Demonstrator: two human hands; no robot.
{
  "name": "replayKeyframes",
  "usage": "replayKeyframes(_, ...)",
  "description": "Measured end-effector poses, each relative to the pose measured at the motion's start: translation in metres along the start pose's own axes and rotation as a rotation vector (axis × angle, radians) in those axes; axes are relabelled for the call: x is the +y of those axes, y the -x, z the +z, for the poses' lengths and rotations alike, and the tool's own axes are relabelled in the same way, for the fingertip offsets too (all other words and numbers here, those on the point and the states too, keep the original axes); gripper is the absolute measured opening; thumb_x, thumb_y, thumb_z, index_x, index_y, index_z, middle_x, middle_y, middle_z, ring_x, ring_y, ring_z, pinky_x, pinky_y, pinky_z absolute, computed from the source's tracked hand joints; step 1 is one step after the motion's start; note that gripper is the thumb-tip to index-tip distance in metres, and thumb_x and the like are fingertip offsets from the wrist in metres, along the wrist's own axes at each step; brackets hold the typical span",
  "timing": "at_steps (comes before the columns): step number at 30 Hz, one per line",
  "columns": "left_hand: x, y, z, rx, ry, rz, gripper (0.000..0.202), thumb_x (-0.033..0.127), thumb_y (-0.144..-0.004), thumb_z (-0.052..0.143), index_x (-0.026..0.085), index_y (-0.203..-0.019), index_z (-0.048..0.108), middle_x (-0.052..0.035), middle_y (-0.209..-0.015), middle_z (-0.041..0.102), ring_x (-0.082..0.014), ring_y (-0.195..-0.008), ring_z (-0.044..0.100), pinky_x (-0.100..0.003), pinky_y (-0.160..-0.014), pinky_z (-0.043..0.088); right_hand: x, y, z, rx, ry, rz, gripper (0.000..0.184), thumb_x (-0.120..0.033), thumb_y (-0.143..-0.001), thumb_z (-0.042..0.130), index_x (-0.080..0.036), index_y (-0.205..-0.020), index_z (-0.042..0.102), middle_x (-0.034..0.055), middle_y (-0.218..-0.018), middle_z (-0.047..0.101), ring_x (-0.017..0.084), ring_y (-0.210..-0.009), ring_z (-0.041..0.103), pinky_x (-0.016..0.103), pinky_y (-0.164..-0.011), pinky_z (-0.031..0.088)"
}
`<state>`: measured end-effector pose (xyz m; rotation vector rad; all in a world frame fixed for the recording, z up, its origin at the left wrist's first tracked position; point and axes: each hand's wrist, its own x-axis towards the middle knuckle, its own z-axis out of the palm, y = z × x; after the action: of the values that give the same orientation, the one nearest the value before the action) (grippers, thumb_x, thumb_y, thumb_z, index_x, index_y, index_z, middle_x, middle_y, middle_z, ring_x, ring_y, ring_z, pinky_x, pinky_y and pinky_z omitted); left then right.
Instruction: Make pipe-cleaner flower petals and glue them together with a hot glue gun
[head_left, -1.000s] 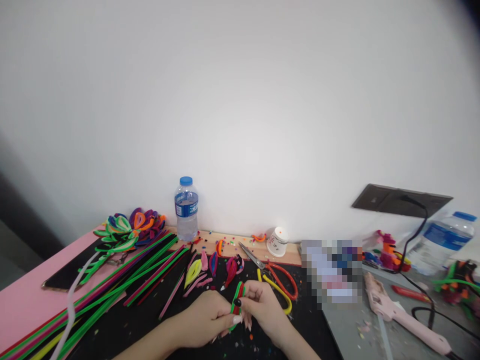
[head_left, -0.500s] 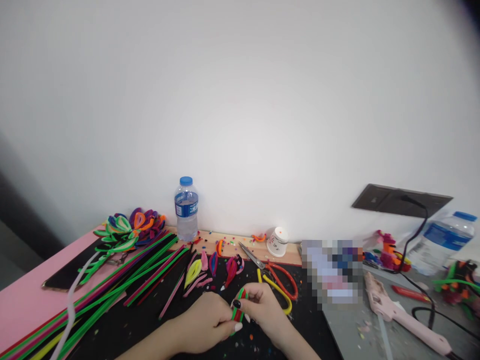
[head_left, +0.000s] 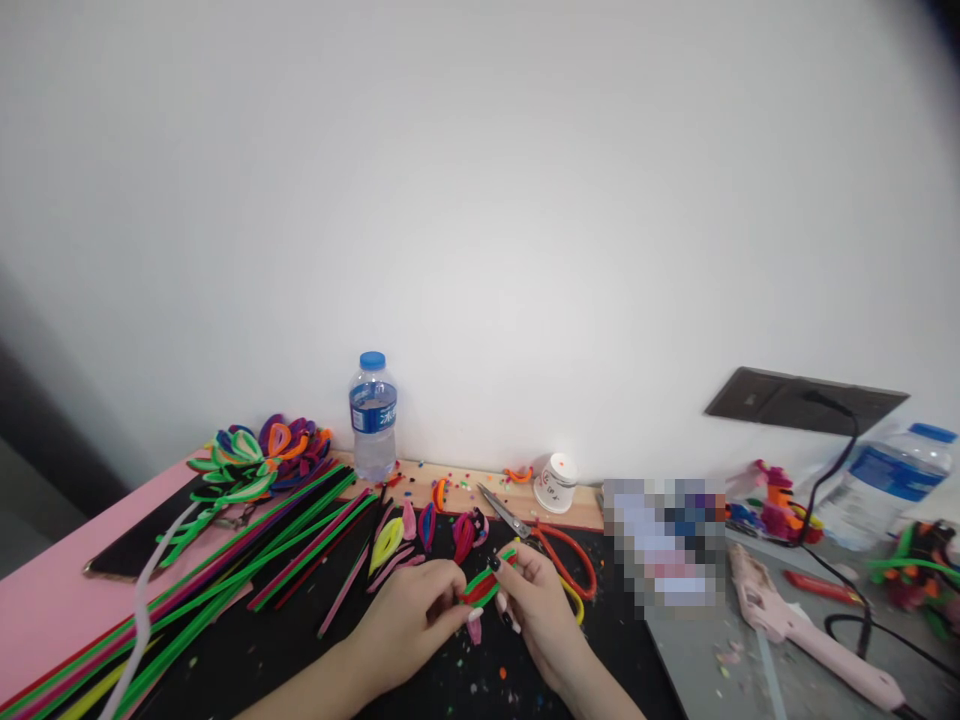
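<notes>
Between my two hands is a short green and red loop of pipe cleaners [head_left: 480, 588]. My left hand [head_left: 421, 618] pinches its left end between thumb and finger. At the other end, the fingertips of my right hand [head_left: 541, 612] close on it. A small pink pipe cleaner piece [head_left: 474, 630] shows just below the loop. Past my hands lie scissors [head_left: 504, 510] with one red and one yellow handle, the yellow partly hidden by my right hand. A yellow pipe cleaner petal [head_left: 387, 545] and a magenta one [head_left: 463, 538] rest on the black mat [head_left: 247, 650].
Long pipe cleaners [head_left: 225, 585] spread across the left, beside a pipe cleaner flower [head_left: 244, 465]. A water bottle [head_left: 373, 420] and an upturned paper cup [head_left: 555, 484] stand by the wall. On the right are a pink glue gun [head_left: 817, 645], a black cable [head_left: 814, 500] and another bottle [head_left: 889, 480].
The green and red loop has turned from nearly upright to slanting and shows more of its length. My right hand has shifted slightly up and right. The small pink piece has come into view.
</notes>
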<state>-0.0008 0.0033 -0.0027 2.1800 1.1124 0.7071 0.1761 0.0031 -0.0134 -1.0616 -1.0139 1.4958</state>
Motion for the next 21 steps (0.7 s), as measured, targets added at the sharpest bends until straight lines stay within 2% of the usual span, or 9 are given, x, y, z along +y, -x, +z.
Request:
replayKeyframes(5, -0.0046, 0.0018, 0.0005, 0.053, -0.170, 0.111, 0.007, 0.022, -0.082, 0.056, 0.020, -0.077, 0.052, 0.0046, -0.065, 0.054, -0.0108, -0.056, 0.047, -0.021, -0.055, 0.032, -0.0004, 0.0022, 0.0005, -0.007, -0.020, 0.014, 0.033, -0.045, -0.071, 0.068, -0.015, -0.067, 0.052, -0.0071, -0.040, 0.049, 0.002, -0.031, 0.029, 0.015, -0.032, 0.018)
replayKeyframes(10, -0.0060, 0.0024, 0.0009, 0.090, -0.304, 0.223, 0.016, 0.023, -0.087, 0.050, 0.020, -0.072, 0.050, 0.0024, -0.066, 0.056, -0.0125, -0.059, 0.051, -0.022, -0.056, 0.032, -0.0025, 0.0024, 0.0008, -0.039, -0.032, 0.019, 0.034, -0.045, -0.071, 0.068, -0.016, -0.068, 0.052, -0.0065, -0.041, 0.050, 0.003, -0.031, 0.031, 0.014, -0.032, 0.020)
replayKeyframes(21, -0.0064, 0.0031, 0.0016, 0.096, -0.449, 0.286, 0.022, 0.021, -0.089, 0.045, 0.019, -0.068, 0.049, 0.0010, -0.063, 0.057, -0.0136, -0.058, 0.053, -0.024, -0.053, 0.030, -0.0031, 0.0027, 0.0008, -0.044, -0.042, 0.042, 0.031, -0.041, -0.071, 0.070, -0.016, -0.068, 0.050, -0.0070, -0.041, 0.051, 0.002, -0.031, 0.032, 0.013, -0.031, 0.022)
